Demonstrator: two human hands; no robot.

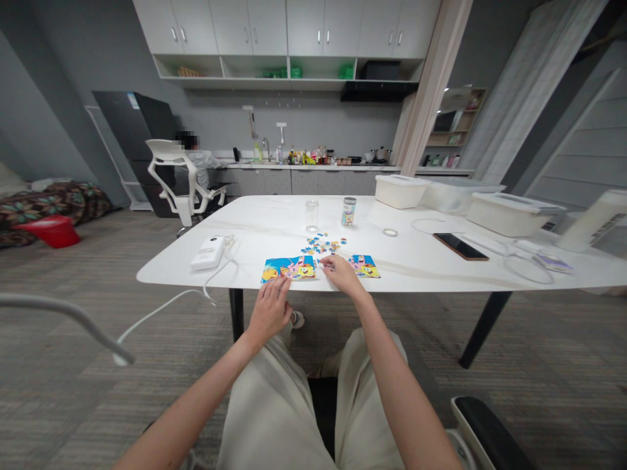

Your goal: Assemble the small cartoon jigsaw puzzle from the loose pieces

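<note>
A colourful cartoon jigsaw puzzle [300,266] lies near the table's front edge. My left hand [273,301] rests at its lower edge, fingers stretched out and loosely apart, fingertips at the puzzle. At the puzzle's right edge is my right hand [341,274], thumb and fingers pinched together; whatever is between them is too small to make out. Partly covered by that hand, a cartoon picture [367,265] lies to the right. Loose jigsaw pieces [321,245] are scattered just behind. Farther back stand a clear jar [311,217] and a jar with a cartoon label [348,213].
A ring-shaped lid [390,232] lies right of the jars. A white power bank-like device [208,252] with a cable sits left. To the right are a phone [460,247], cables and lidded storage boxes [400,190]. Beyond the table, a person sits in a white chair [169,166].
</note>
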